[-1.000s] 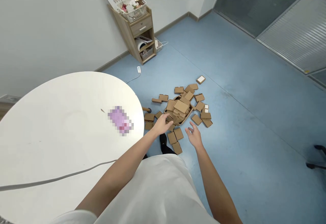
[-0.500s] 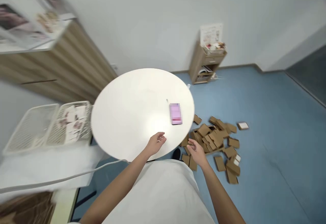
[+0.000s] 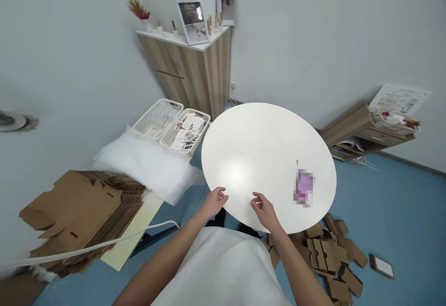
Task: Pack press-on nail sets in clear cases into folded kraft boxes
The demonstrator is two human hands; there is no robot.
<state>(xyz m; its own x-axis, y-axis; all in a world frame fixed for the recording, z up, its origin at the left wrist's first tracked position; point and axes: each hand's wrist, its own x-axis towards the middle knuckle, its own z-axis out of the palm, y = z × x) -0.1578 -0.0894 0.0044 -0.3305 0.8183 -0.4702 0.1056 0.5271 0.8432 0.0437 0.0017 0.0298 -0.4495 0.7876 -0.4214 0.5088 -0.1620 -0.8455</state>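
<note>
My left hand (image 3: 215, 200) hovers at the near edge of the round white table (image 3: 258, 148), fingers loosely curled with nothing in them. Just to its right, over the same near rim, my right hand (image 3: 264, 209) is also loosely curled and holds nothing. A pink blurred flat object (image 3: 304, 187) lies on the table to the right of my right hand. Small brown cardboard boxes (image 3: 329, 250) lie scattered on the blue floor at the lower right.
Left of the table lie a pile of flat cardboard sheets (image 3: 83, 208), white padding (image 3: 146, 164) and two white baskets (image 3: 172, 125). A wooden cabinet (image 3: 195, 69) with picture frames stands at the back wall. A low wooden shelf unit (image 3: 369, 127) is at right. A white cable (image 3: 87, 249) crosses the lower left.
My view has swung left from the floor pile to the table. My hands came up from the boxes to the table's near edge, both still without anything in them.
</note>
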